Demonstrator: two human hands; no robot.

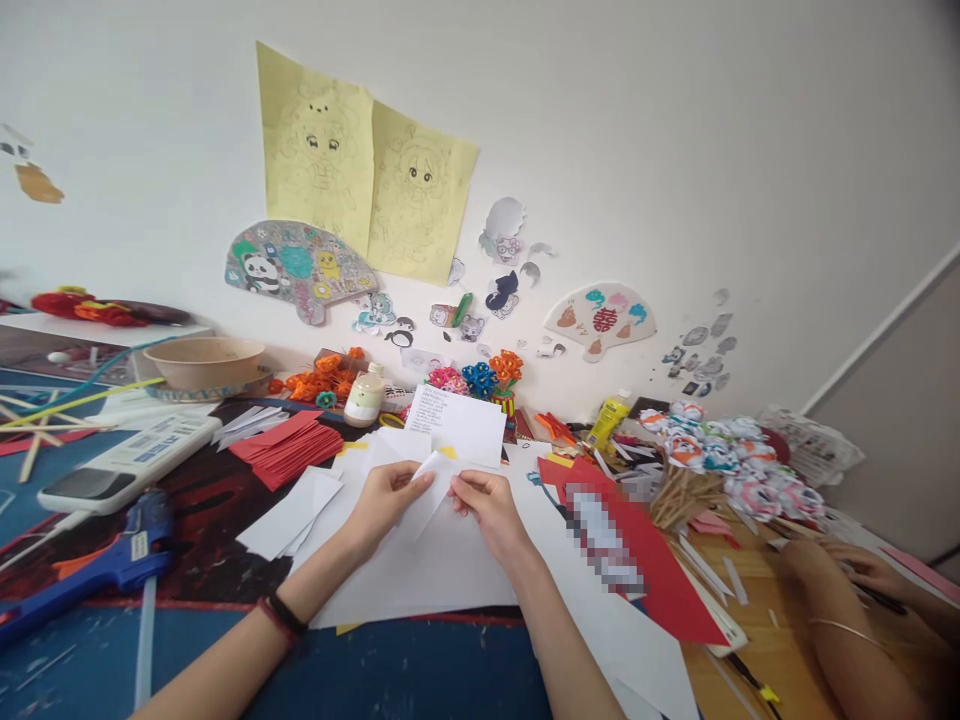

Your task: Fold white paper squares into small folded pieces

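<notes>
A folded piece of white paper (422, 506) is held up between my two hands over the table. My left hand (391, 500) pinches its left side, thumb on top. At its right edge, my right hand (484, 500) has thumb and fingertips pressed together on the paper. Just beyond them stands a white card with handwritten lines (457, 425). Large white sheets (390, 590) lie under my hands, and cut white paper pieces (292, 512) rest to the left of my left wrist.
Left are a stack of red paper (291, 447), a power strip (139, 465) and a blue glue gun (135, 550). A bottle (365, 396) stands behind. To the right lie red paper (660, 570) and paper flowers (720, 450); another person's arms (862, 600) rest at the far right.
</notes>
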